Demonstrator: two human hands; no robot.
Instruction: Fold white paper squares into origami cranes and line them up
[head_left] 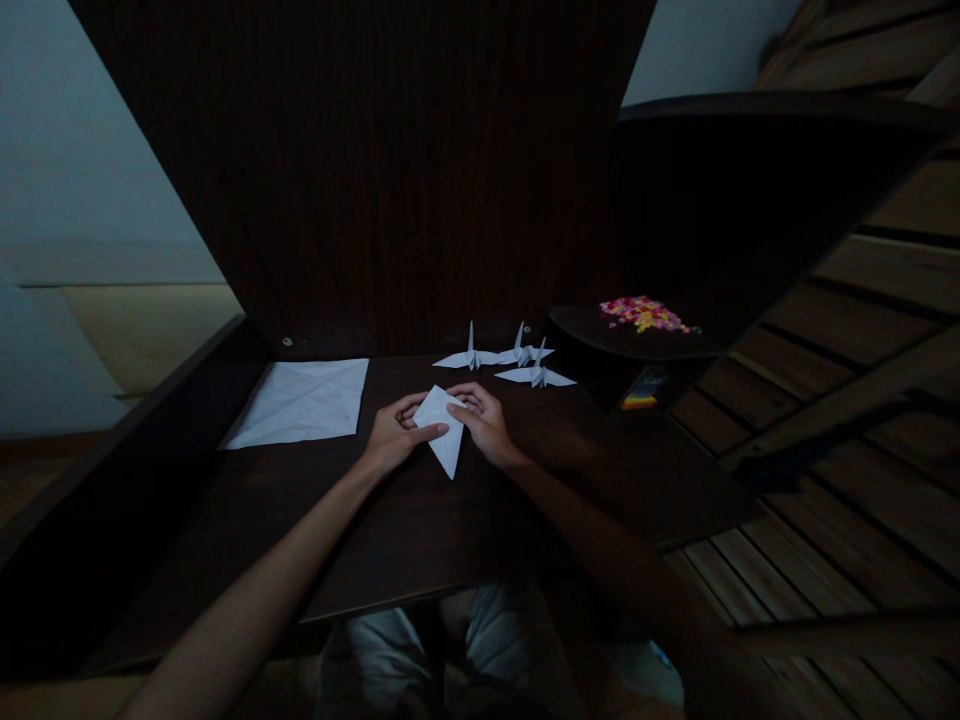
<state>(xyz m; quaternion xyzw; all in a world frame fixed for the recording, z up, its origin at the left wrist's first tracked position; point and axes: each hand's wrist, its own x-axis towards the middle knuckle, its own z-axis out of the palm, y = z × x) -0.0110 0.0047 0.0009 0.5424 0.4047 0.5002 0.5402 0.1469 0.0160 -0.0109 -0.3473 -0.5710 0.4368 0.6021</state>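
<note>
White paper, folded into a kite shape, is on my feed: the folded paper [436, 408] is in the middle, over the table [420, 550], betw. both hands. I can't tell if it touches the table or hangs just above. The L hand [391, 436] is curled, thumb on top, fingers bent behind, so it's a light pinch. The R hand [487, 424] does abt the same on the other side, thumb near the upper edge. The sharp tip points back to the person, w/ no fingers on it.

Behind the R hand are three paper birds [538, 376], wings out. A flat white sheet [304, 403] lies off to the left. Small bright bits [646, 313] sit on the corner shelf [637, 345] to the right.

To fold well, I'd say: line up the edges 1st, then press. The L hand should hold firm so the paper can't slip, & the R hand can rub the crease flat. Go slow, b/c thick layers could puff up or go crooked. It's v. dark, so feel the edges too.
</note>
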